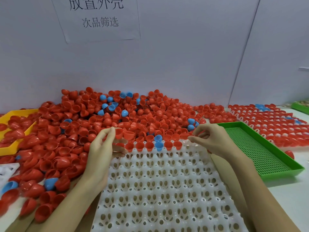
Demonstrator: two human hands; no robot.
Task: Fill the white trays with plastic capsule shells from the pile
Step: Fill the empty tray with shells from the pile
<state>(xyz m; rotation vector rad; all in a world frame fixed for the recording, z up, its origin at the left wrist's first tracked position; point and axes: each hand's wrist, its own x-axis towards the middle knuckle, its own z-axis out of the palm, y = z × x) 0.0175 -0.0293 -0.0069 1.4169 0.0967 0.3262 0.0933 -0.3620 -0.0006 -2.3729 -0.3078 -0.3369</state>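
Note:
A big pile of red and blue capsule shells (117, 114) covers the table's back and left. A white tray (158, 190) with rows of sockets lies in front of me; its far row holds several red shells (148, 145) and one blue shell (158, 145). My left hand (103, 148) is at the tray's far left corner and pinches a red shell (119, 132) between thumb and fingertips. My right hand (210, 139) hovers over the tray's far right corner, fingers curled round a red shell (201, 132) that is mostly hidden.
A green perforated tray (260, 153) lies right of the white tray. Behind it a filled white tray of shells (275, 124) stands. A yellow bin (10, 131) with red shells is at the far left. A wall with a paper sign (97, 17) closes the back.

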